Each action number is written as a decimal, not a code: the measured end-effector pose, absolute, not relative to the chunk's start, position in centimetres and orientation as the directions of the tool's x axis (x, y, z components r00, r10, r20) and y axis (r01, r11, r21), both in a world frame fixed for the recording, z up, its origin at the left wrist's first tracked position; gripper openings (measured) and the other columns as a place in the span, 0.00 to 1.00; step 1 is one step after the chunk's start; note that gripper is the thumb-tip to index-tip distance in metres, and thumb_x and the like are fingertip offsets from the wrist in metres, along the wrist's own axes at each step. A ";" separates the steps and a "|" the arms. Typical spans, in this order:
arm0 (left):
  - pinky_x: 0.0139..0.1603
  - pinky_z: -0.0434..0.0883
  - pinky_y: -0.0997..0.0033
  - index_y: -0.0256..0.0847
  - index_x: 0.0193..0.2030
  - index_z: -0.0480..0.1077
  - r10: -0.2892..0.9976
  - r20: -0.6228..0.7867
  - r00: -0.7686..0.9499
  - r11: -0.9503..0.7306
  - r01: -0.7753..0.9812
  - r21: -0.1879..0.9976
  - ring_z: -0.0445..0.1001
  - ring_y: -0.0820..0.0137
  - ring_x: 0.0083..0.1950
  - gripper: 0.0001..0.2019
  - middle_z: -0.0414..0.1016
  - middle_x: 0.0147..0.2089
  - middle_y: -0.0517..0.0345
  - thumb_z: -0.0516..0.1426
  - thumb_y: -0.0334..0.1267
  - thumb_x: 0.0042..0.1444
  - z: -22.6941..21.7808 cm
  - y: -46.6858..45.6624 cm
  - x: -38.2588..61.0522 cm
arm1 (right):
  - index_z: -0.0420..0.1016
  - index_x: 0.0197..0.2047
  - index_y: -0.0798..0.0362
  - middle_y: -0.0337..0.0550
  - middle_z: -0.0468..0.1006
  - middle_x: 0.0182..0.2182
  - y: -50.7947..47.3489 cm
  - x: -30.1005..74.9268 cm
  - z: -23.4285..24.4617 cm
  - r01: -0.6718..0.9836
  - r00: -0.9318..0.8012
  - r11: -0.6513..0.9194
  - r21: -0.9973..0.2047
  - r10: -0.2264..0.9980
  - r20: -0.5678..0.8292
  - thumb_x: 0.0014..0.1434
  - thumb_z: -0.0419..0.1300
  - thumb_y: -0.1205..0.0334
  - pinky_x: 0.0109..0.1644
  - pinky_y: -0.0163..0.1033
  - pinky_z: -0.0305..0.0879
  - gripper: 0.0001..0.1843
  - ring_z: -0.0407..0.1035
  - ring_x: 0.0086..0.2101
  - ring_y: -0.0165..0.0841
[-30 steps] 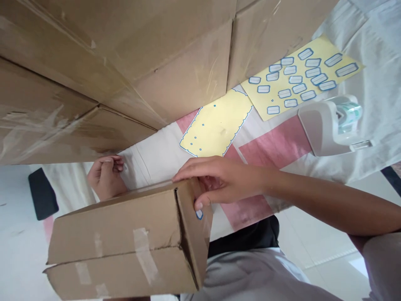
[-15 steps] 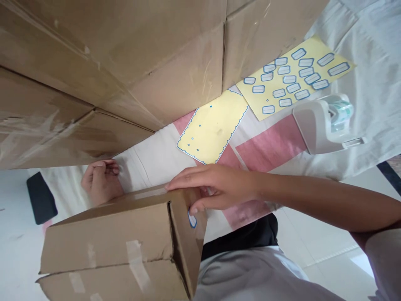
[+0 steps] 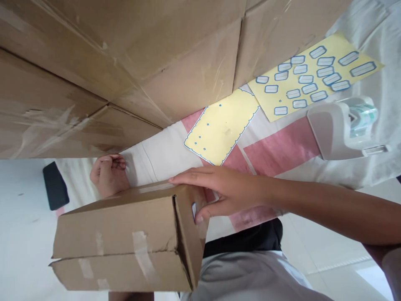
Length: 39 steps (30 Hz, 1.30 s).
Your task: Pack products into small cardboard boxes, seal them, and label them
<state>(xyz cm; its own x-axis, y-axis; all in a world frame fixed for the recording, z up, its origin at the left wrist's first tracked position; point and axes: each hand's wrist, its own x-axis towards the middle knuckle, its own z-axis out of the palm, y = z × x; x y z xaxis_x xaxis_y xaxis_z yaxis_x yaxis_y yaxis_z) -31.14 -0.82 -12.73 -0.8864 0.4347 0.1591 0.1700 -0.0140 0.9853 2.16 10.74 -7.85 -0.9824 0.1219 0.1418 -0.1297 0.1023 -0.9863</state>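
A cardboard box (image 3: 115,228) with strips of clear tape across its flaps is tilted in front of me. My right hand (image 3: 219,194) grips its right end, fingers stretched along the upper edge. The thumb presses on a small blue-edged white label sticker (image 3: 194,210) on the end face. Beyond the box's far side, my left hand (image 3: 109,173) is curled closed, and nothing shows in its fingers. The box hides most of my left forearm. On the cloth lies a yellow sticker sheet (image 3: 224,129) with its middle bare, beside a second yellow sheet (image 3: 296,85) bearing several label stickers.
Large taped cardboard boxes (image 3: 188,71) stand along the far side. A white tape dispenser (image 3: 332,129) is at the right, on the white and pink cloth (image 3: 282,146). A black phone-like object (image 3: 55,186) lies at the left.
The view has shifted, so most things appear farther right. The box's lower edge now shows, with part of my left arm beneath it. My right thumb covers more of the label.
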 end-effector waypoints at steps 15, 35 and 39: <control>0.22 0.60 0.75 0.35 0.22 0.71 0.463 0.156 -0.872 0.006 0.180 0.984 0.68 0.74 0.21 0.07 0.74 0.24 0.56 0.61 0.37 0.38 -12.6 -0.8 -30.8 | 0.63 0.70 0.44 0.47 0.69 0.66 11.6 2.4 -7.6 -0.167 -0.984 0.079 -0.983 0.043 0.171 0.68 0.61 0.60 0.61 0.43 0.64 0.29 0.65 0.62 0.38; 0.25 0.61 0.74 0.36 0.23 0.73 0.491 0.164 -0.856 0.000 0.188 0.982 0.69 0.75 0.23 0.06 0.75 0.25 0.56 0.62 0.37 0.40 -12.7 -1.0 -30.8 | 0.64 0.69 0.43 0.47 0.71 0.64 11.4 2.5 -7.0 -0.114 -0.989 0.082 -0.990 0.088 0.121 0.63 0.65 0.60 0.60 0.46 0.66 0.33 0.67 0.60 0.41; 0.25 0.61 0.74 0.36 0.23 0.72 0.494 0.171 -0.852 0.000 0.196 0.981 0.69 0.74 0.23 0.06 0.75 0.25 0.56 0.62 0.36 0.41 -12.8 -1.1 -30.8 | 0.63 0.69 0.42 0.47 0.70 0.64 11.2 2.5 -7.1 -0.103 -0.989 0.110 -0.989 0.097 0.114 0.57 0.71 0.57 0.61 0.47 0.64 0.40 0.66 0.60 0.43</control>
<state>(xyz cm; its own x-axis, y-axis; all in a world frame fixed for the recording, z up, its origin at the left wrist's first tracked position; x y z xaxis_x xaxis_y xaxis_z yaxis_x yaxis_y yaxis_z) -30.83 -1.11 -12.79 -0.8523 0.4945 0.1705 0.1964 0.0004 0.9805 2.48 11.24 -7.11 -0.9887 0.0967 0.1142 -0.1034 0.1101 -0.9885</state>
